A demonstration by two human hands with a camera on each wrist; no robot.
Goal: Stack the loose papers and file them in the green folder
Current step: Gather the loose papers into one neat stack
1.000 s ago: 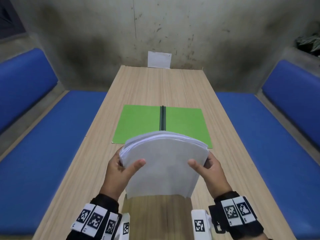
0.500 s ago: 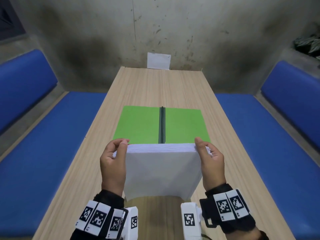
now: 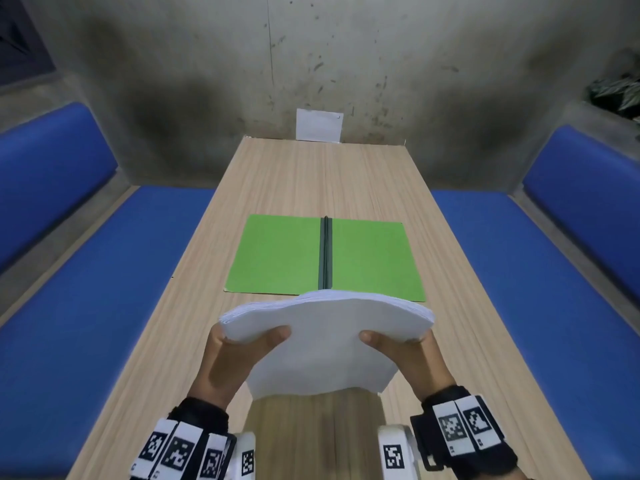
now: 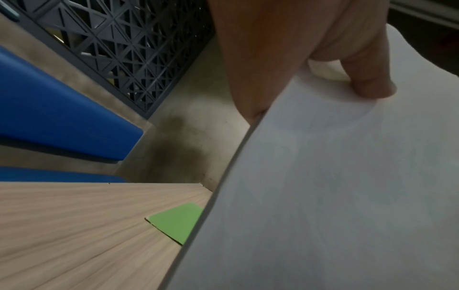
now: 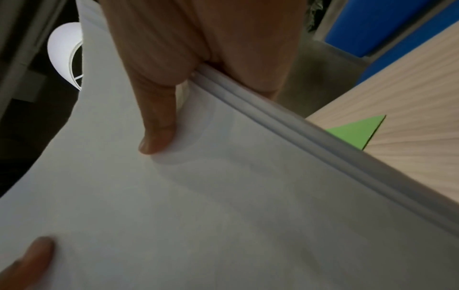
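Head view, my left hand: thumb pressed on top of the paper stack, remaining fingers curled under its left edge.
My right hand: thumb on top, fingers hidden beneath the right edge, pinching.
Stack: one bundle, bowed upward, held above the table.
Green folder: one, lying open and flat just beyond the stack.
Benches: two, blue, one each side.
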